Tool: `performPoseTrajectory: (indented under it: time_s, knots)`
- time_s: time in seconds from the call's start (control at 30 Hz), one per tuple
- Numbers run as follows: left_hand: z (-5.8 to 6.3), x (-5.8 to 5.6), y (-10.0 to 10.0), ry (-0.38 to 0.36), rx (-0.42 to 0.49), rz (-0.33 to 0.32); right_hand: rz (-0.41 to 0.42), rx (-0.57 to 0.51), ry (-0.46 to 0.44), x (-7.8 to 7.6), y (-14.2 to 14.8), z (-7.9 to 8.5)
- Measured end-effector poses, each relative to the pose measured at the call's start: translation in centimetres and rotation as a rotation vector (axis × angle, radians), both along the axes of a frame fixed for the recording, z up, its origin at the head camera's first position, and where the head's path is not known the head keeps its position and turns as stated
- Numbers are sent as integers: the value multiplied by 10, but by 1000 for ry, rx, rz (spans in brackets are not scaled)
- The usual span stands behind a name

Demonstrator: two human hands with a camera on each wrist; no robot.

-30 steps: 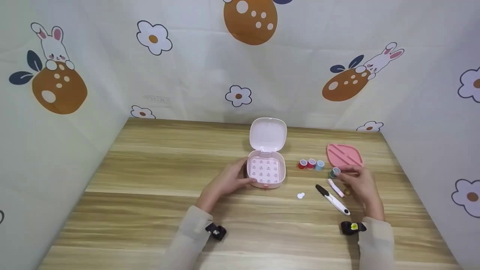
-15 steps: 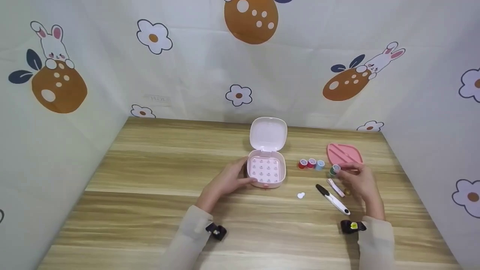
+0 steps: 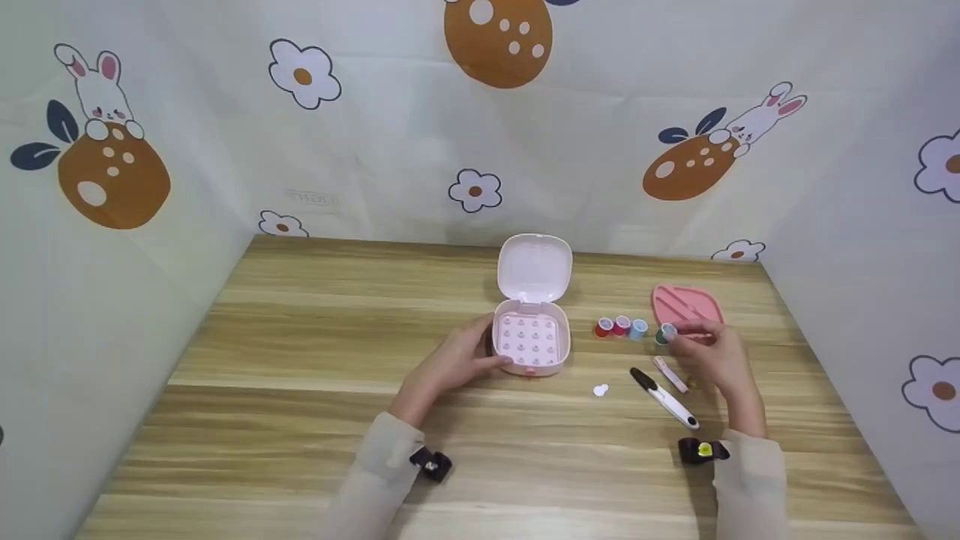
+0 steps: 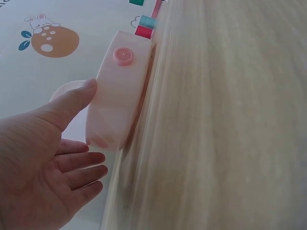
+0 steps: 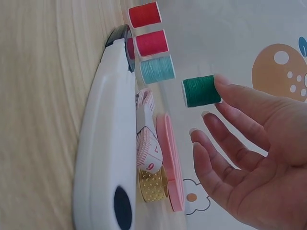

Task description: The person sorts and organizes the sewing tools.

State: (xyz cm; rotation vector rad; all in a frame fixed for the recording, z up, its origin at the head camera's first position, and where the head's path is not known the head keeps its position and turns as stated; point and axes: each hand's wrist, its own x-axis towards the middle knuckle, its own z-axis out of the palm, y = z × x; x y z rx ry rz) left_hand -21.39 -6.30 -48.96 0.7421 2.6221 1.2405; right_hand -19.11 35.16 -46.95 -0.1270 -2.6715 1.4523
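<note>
My right hand (image 3: pixel 716 360) pinches a green thread spool (image 5: pixel 200 91) by its end between thumb and index finger, the other fingers loosely spread. In the right wrist view the spool hangs above the table, apart from the other spools. Red (image 3: pixel 604 328), pink (image 3: pixel 622 325) and light blue (image 3: pixel 638 329) spools stand in a row to its left. My left hand (image 3: pixel 454 364) rests against the left side of a pink box (image 3: pixel 531 370) with its lid up, thumb on the front rim corner, the other fingers fairly straight. Inside the box lies a patterned panel (image 3: pixel 529 341).
Near my right hand lie a pink grooved lid-like piece (image 3: pixel 679 300), a folded measuring tape (image 5: pixel 149 139), a gold thimble (image 5: pixel 153 184) and a white tool with a black end (image 3: pixel 667 401). A small white piece (image 3: pixel 601 390) lies right of the box.
The green spool, pinched in my right hand, has risen slightly and shifted a little away from me. My left hand stays in place at the box.
</note>
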Motion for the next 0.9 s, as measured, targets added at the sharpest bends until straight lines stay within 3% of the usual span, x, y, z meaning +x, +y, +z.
performPoseTrajectory:
  time_s: [0.57, 0.9]
  knots:
    - [3, -3, 2, -57, -40, 26, 5, 56, 43, -5, -17, 5]
    - [5, -3, 4, -33, -12, 9, 6, 66, 76, -7, -31, 10]
